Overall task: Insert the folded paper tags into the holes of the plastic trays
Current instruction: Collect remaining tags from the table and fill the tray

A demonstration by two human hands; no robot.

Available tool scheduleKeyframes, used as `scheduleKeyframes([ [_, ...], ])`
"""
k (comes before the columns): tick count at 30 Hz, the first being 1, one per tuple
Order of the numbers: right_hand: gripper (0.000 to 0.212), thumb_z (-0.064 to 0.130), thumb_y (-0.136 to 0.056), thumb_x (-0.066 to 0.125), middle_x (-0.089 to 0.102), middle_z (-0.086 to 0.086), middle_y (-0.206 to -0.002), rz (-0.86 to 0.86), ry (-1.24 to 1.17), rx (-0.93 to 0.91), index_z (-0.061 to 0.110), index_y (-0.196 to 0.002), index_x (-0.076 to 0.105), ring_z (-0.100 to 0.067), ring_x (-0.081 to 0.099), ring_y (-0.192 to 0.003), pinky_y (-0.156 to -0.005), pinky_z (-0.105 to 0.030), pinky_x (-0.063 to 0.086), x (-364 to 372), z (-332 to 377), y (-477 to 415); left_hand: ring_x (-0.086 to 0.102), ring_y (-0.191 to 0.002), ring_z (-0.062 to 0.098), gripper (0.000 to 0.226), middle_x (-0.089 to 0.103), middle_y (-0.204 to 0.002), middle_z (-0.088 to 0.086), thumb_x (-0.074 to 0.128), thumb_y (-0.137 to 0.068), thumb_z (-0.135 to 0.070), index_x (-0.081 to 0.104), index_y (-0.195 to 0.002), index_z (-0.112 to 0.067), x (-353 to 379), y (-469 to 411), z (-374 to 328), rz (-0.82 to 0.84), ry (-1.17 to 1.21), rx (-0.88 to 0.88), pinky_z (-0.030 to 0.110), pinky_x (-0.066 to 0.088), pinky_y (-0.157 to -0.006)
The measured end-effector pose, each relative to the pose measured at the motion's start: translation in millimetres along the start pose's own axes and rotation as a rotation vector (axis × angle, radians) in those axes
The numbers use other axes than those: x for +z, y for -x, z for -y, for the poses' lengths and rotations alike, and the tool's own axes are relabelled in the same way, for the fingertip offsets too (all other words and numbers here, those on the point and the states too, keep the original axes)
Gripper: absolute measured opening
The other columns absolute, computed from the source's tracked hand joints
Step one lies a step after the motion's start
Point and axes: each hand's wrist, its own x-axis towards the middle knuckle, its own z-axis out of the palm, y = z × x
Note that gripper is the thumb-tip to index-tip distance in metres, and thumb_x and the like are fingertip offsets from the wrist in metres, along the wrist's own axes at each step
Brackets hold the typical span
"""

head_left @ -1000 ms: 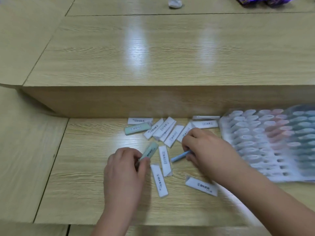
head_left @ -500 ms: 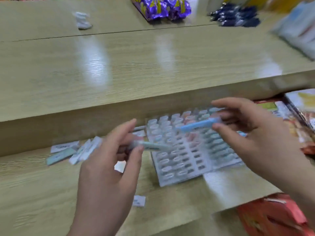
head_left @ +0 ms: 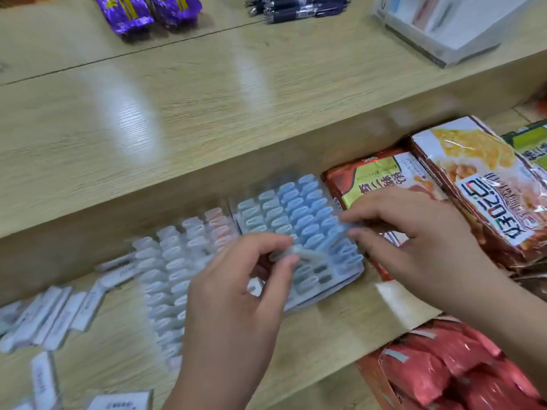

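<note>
The plastic trays [head_left: 165, 291] lie on the lower wooden shelf [head_left: 340, 324], most holes filled. Over them the left hand [head_left: 233, 315] pinches a pale green folded tag [head_left: 299, 254] and the right hand [head_left: 414, 241] pinches a blue tag [head_left: 334, 236]. Loose white tags [head_left: 59, 315] lie left of the trays.

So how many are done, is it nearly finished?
The plastic trays are mostly filled with tags already. The left hand pinches a pale tag and the right hand a blue tag, both above the trays. A few holes near the front corner look empty, and many loose tags wait on the shelf.
</note>
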Motion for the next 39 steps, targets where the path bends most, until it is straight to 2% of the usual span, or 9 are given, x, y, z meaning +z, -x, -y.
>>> scheduleKeyframes([
  [4, 0.016, 0.008, -0.082, 0.077, 0.070, 0.007, -0.095, 0.071, 0.019, -0.069, 0.013, -0.098, 0.074, -0.008, 0.064, -0.092, -0.078, -0.025, 0.050, 11, -11, -1, 0.067, -0.078, 0.004, 0.015, 0.068, -0.088, -0.021, 0.072, -0.085, -0.029, 0.068, -0.095, -0.039, 12, -2, 4, -0.011, -0.048, -0.005, 0.007, 0.046, -0.067],
  [9, 0.015, 0.015, -0.086, 0.074, 0.071, 0.003, -0.095, 0.104, 0.042, -0.131, 0.015, -0.100, 0.076, -0.016, 0.067, -0.086, -0.076, -0.030, 0.052, 20, -16, -4, 0.066, -0.080, 0.004, 0.013, 0.068, -0.089, -0.019, 0.066, -0.088, -0.033, 0.069, -0.100, -0.035, 21, -1, 7, 0.005, -0.068, 0.038, 0.018, 0.052, -0.068],
  [14, 0.021, 0.010, -0.085, 0.076, 0.070, 0.004, -0.092, 0.155, 0.125, -0.226, 0.017, -0.105, 0.077, -0.018, 0.065, -0.081, -0.070, -0.023, 0.047, 20, -14, -10, 0.064, -0.081, 0.003, 0.012, 0.067, -0.090, -0.018, 0.073, -0.085, -0.017, 0.075, -0.096, -0.022, 27, 3, 13, 0.006, -0.120, 0.088, 0.017, 0.051, -0.070],
  [21, 0.023, 0.005, -0.082, 0.078, 0.071, 0.000, -0.091, 0.165, 0.123, -0.228, 0.014, -0.103, 0.078, -0.022, 0.065, -0.079, -0.068, -0.025, 0.048, 22, -16, -10, 0.063, -0.080, 0.004, 0.012, 0.068, -0.090, -0.015, 0.072, -0.085, -0.016, 0.076, -0.096, -0.019, 33, 6, 18, 0.016, -0.130, 0.088, 0.023, 0.051, -0.069],
  [25, 0.020, 0.008, -0.088, 0.070, 0.066, -0.005, -0.093, 0.202, 0.169, -0.254, 0.014, -0.106, 0.077, -0.027, 0.058, -0.080, -0.062, -0.039, 0.050, 26, -14, -6, 0.063, -0.083, 0.006, 0.013, 0.068, -0.092, -0.013, 0.072, -0.085, -0.017, 0.077, -0.096, -0.019, 40, 4, 18, 0.037, -0.171, 0.118, 0.027, 0.052, -0.071],
  [28, 0.029, 0.006, -0.088, 0.062, 0.066, -0.003, -0.094, 0.226, 0.191, -0.280, 0.015, -0.112, 0.075, -0.026, 0.056, -0.082, -0.066, -0.040, 0.050, 21, -17, -4, 0.065, -0.087, 0.009, 0.014, 0.070, -0.094, -0.013, 0.072, -0.085, -0.018, 0.077, -0.097, -0.019, 43, 3, 19, 0.060, -0.182, 0.128, 0.030, 0.054, -0.072],
  [31, 0.032, 0.005, -0.085, 0.057, 0.069, 0.001, -0.099, 0.214, 0.224, -0.294, 0.014, -0.111, 0.073, -0.026, 0.059, -0.088, -0.074, -0.040, 0.052, 18, -20, -3, 0.062, -0.082, 0.006, 0.014, 0.069, -0.090, -0.017, 0.073, -0.084, -0.022, 0.076, -0.098, -0.022, 46, 3, 17, 0.057, -0.225, 0.140, 0.025, 0.050, -0.072],
  [34, 0.032, 0.004, -0.084, 0.054, 0.069, 0.005, -0.102, 0.203, 0.177, -0.247, 0.016, -0.108, 0.072, -0.023, 0.059, -0.093, -0.079, -0.037, 0.050, 19, -20, 3, 0.060, -0.077, 0.002, 0.019, 0.063, -0.084, -0.019, 0.073, -0.083, -0.031, 0.062, -0.097, -0.038, 49, 1, 13, 0.034, -0.227, 0.059, 0.023, 0.047, -0.067],
  [39, 0.020, 0.022, -0.090, 0.069, 0.070, 0.011, -0.101, 0.165, -0.050, -0.149, 0.020, -0.110, 0.071, -0.014, 0.061, -0.093, -0.085, -0.036, 0.047, 23, -17, 2, 0.063, -0.080, -0.005, 0.035, 0.066, -0.084, -0.024, 0.077, -0.077, -0.042, 0.047, -0.095, -0.044, 49, -1, 11, 0.018, -0.168, -0.132, 0.019, 0.047, -0.067],
])
